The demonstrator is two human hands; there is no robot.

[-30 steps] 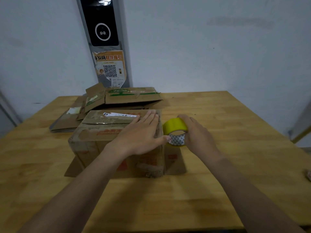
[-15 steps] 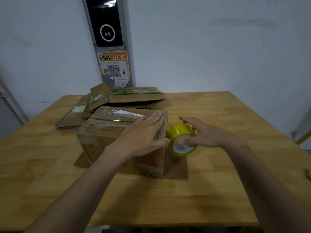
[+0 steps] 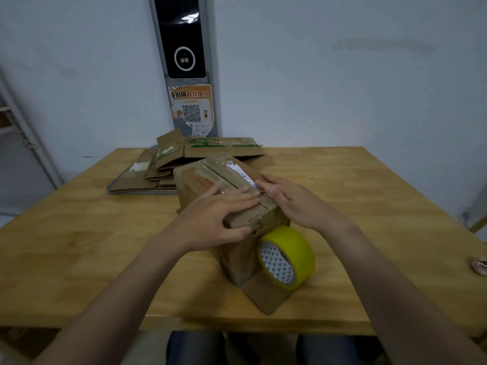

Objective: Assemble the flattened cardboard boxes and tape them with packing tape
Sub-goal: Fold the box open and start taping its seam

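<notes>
A worn brown cardboard box (image 3: pixel 200 177) stands assembled on the wooden table (image 3: pixel 369 196), turned so one corner faces me. Its top flaps meet along a seam. My left hand (image 3: pixel 218 219) lies flat on the left flap, thumb at the near edge. My right hand (image 3: pixel 292 201) rests with straight fingers on the right flap, beside a white label. A yellow roll of packing tape (image 3: pixel 287 256) stands on edge against the box's near right side, on a bottom flap lying out on the table. Neither hand touches the roll.
A pile of flattened cardboard boxes (image 3: pixel 168 164) lies behind the box near the table's far edge. A small round object (image 3: pixel 481 268) sits at the right edge of the table. A wall panel with a QR poster (image 3: pixel 191 109) rises behind.
The box has turned so that a corner points at me. My right hand has let go of the tape roll and moved onto the box top. The roll now stands against the box.
</notes>
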